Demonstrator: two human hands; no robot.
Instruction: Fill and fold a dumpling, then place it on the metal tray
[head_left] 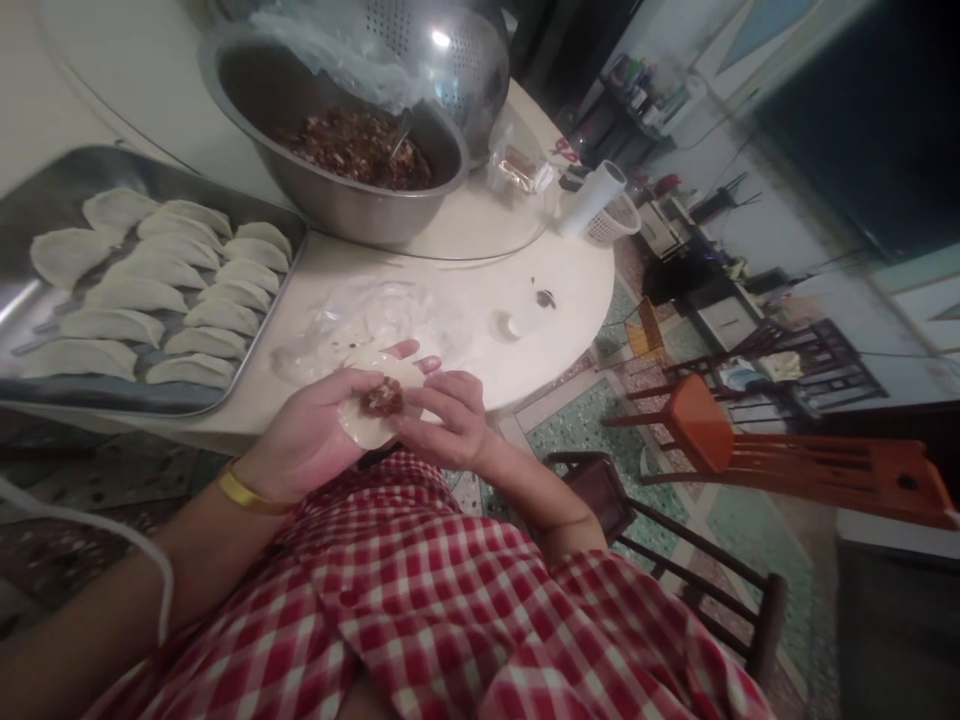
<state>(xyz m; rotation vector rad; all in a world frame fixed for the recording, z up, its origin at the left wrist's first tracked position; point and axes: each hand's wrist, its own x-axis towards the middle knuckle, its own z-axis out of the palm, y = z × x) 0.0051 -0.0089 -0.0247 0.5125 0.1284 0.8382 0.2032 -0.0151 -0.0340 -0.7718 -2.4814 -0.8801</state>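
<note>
My left hand (311, 440) lies palm up and cradles a round dumpling wrapper (371, 428) with a lump of brown filling in its middle. My right hand (450, 420) has its fingers curled on the wrapper's right edge, touching the dough beside the filling. Both hands hover just off the near edge of the round white table (570, 290), above my red checked lap. A gold bangle sits on my left wrist.
A metal tray (45, 390) on the left holds several folded dumplings (165, 300). Behind it a steel bowl (330, 205) holds dark minced filling and a spoon, with a colander (450, 60) beyond. Crumpled plastic (375, 315) lies on the table. Wooden chairs (750, 450) stand at the right.
</note>
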